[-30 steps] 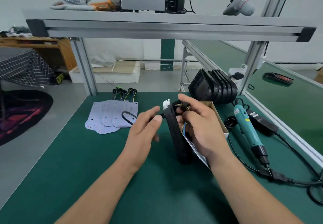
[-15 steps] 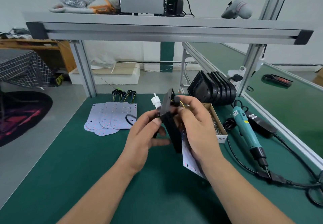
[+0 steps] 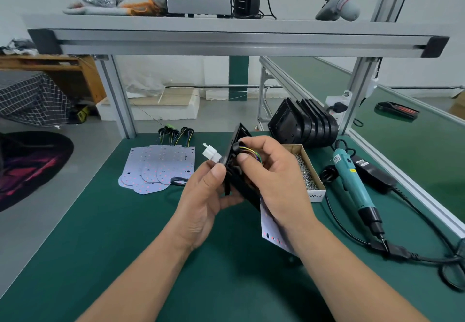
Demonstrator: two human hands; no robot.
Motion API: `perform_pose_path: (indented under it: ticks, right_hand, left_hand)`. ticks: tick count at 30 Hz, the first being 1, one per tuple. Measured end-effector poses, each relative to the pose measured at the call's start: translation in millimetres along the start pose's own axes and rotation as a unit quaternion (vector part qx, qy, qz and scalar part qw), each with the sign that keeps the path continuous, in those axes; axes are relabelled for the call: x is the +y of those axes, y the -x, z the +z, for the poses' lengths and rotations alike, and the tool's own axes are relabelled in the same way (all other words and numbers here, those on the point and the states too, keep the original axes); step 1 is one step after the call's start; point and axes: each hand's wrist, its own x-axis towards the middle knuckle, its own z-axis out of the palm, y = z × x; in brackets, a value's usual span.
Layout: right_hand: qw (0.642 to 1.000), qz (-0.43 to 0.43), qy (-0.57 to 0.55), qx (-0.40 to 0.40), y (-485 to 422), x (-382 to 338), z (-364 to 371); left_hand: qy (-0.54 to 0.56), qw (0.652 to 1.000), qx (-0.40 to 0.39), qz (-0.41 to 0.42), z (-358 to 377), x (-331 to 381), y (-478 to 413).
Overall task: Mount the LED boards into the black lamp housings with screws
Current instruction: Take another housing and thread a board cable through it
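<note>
Above the green mat I hold a black lamp housing (image 3: 239,180) upright and edge-on between both hands. My left hand (image 3: 206,196) pinches the cable just behind its white connector (image 3: 210,155), which sticks out on the housing's left side. My right hand (image 3: 271,178) grips the housing and a black grommet with coloured wires (image 3: 247,152) at its top. A white LED board (image 3: 273,231) hangs below my right wrist. More LED boards (image 3: 158,168) lie fanned at the left, and black housings (image 3: 302,125) are stacked at the back.
An open cardboard box of screws (image 3: 308,173) sits just right of my hands. A teal electric screwdriver (image 3: 349,178) with its black cord and power brick (image 3: 372,173) lies further right. Aluminium frame posts (image 3: 118,100) stand at the table's back corners.
The housing has been lifted and tilted, and the white connector has come further out on its left side. My right hand's fingers have moved onto the grommet at the top.
</note>
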Motion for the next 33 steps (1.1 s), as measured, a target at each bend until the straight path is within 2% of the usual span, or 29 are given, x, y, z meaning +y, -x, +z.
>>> perform_pose_path:
  ticks: [8,12,17,21,25,33]
  right_hand:
    - [0.998,0.007,0.051,-0.027,-6,1,-2]
    - [0.997,0.006,0.073,-0.014,-8,6,-4]
    - [0.998,0.018,0.058,-0.005,-10,8,-7]
    - [0.997,0.035,0.062,-0.016,-12,5,-13]
    - [0.991,0.038,0.124,-0.029,-11,4,-11]
    - [0.965,0.031,0.253,-0.068,-16,2,-16]
  left_hand:
    - [0.011,1.0,0.016,0.014,8,5,3]
    - [0.023,0.999,0.04,0.019,8,4,2]
    - [0.046,0.999,0.004,0.018,-2,3,1]
    - [0.08,0.996,-0.022,-0.027,-12,3,-3]
    - [0.087,0.995,0.006,-0.051,-17,1,-7]
    - [0.086,0.995,0.022,-0.045,-13,-2,-4]
